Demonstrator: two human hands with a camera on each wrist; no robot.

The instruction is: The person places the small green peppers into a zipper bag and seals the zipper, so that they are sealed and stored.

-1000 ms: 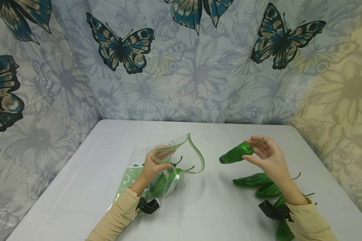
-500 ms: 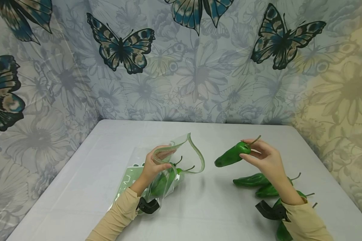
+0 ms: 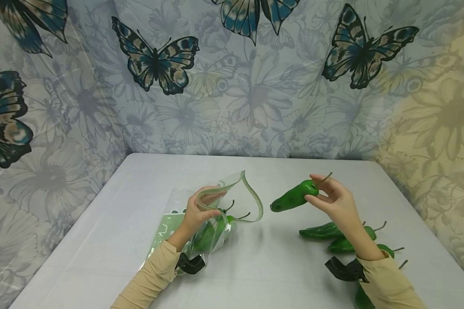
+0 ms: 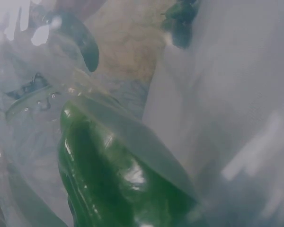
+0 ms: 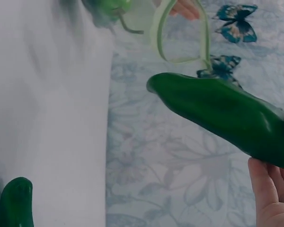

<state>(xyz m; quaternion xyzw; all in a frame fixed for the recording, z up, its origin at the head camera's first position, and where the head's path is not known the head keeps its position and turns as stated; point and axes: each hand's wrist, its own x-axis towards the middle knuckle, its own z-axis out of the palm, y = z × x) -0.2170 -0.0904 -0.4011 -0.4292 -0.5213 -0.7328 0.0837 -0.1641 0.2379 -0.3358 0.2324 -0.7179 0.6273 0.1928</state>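
Note:
My left hand [image 3: 199, 212] grips the rim of a clear plastic zip bag [image 3: 260, 206], whose green-edged mouth gapes toward the right. Inside the bag lie green peppers [image 3: 206, 237] with their stems pointing at the opening. In the left wrist view one bagged pepper [image 4: 113, 175] fills the middle behind hazy plastic. Above the table, to the right of the bag mouth, my right hand [image 3: 336, 201] pinches another green pepper [image 3: 291, 198] near its stem end. Its tip points left toward the bag, with a gap between; the right wrist view shows this pepper [image 5: 222, 116] lengthwise.
Several loose green peppers, among them a long one [image 3: 320, 231], lie on the white table [image 3: 270, 274] beneath my right forearm, partly hidden by it. A green printed panel [image 3: 164, 227] shows left of the bagged peppers. A butterfly-patterned cloth [image 3: 247, 107] hangs behind the table.
My right hand has moved left with the pepper, bringing its tip closer to the bag mouth. The left hand and the bag stay in place.

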